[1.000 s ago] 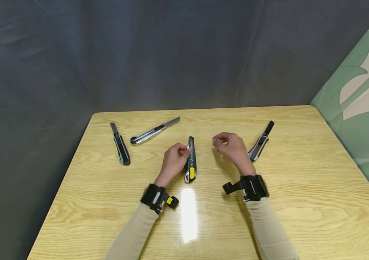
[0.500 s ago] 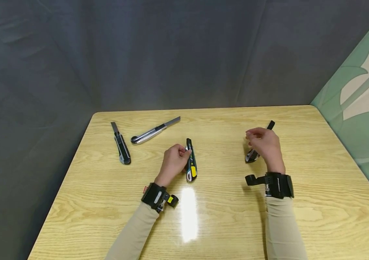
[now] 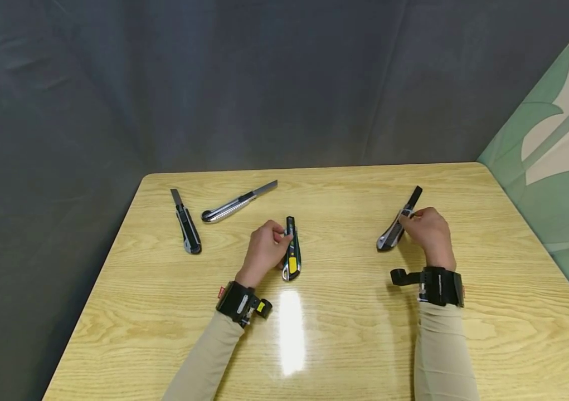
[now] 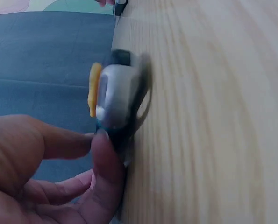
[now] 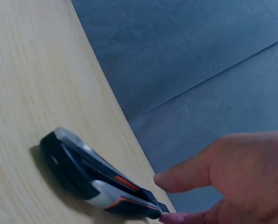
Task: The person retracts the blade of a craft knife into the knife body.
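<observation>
My left hand (image 3: pixel 262 249) pinches a black and teal snap-off utility knife (image 3: pixel 291 253) with a yellow slider near the table's middle. In the left wrist view thumb and fingertips meet its side, beside the yellow slider (image 4: pixel 94 89). At the right, a black and silver utility knife (image 3: pixel 389 235) with orange accents lies on the table, its dark blade end pointing away. My right hand (image 3: pixel 431 234) reaches it from the right, thumb tip overlapping its front half. In the right wrist view the thumb (image 5: pixel 188 177) stands slightly apart from the knife, one fingertip right at its front end.
Two more utility knives lie at the back left: a black one (image 3: pixel 188 227) and a silver one (image 3: pixel 229 209). The wooden table (image 3: pixel 344 334) ends at a dark cloth (image 3: pixel 274 83). A green-patterned cloth (image 3: pixel 565 223) borders it on the right.
My right hand has moved right and across to the right-hand knife, which has stayed in place. The left hand has tilted its knife slightly back and forth.
</observation>
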Available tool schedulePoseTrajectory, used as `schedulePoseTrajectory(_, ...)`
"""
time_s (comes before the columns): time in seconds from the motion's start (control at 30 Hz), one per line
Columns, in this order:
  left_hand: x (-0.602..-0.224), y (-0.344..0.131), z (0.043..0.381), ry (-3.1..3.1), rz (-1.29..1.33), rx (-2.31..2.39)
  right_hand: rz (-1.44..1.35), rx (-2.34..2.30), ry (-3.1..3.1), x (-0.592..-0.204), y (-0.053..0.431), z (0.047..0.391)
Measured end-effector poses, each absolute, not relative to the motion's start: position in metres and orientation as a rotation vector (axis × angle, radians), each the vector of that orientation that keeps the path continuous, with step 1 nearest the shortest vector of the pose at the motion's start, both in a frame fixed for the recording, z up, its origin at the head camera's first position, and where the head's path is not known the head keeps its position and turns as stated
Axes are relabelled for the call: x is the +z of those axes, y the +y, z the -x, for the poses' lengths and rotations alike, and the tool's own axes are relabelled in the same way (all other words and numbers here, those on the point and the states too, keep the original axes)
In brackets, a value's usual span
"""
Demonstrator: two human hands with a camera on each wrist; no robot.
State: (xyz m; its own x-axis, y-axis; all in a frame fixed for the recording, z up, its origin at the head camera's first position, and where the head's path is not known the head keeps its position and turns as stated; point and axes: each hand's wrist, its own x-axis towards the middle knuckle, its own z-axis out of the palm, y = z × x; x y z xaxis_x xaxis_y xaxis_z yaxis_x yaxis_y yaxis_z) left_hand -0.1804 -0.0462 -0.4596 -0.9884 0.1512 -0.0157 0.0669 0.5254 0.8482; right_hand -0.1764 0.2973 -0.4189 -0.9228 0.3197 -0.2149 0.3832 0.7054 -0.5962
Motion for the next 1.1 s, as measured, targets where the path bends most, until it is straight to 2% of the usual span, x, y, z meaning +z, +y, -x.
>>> schedulePoseTrajectory(0.43, -0.456, -0.051, 0.181, 2.739, -0.181, 1.427, -0.704, -0.762, 2.922, -0.439, 0.267, 0.183)
schedulePoseTrajectory(1.1, -0.452, -0.053, 0.184, 2.916, -0.268, 1.358, -0.716, -0.733, 2.910, -0.433, 0.268, 0.187)
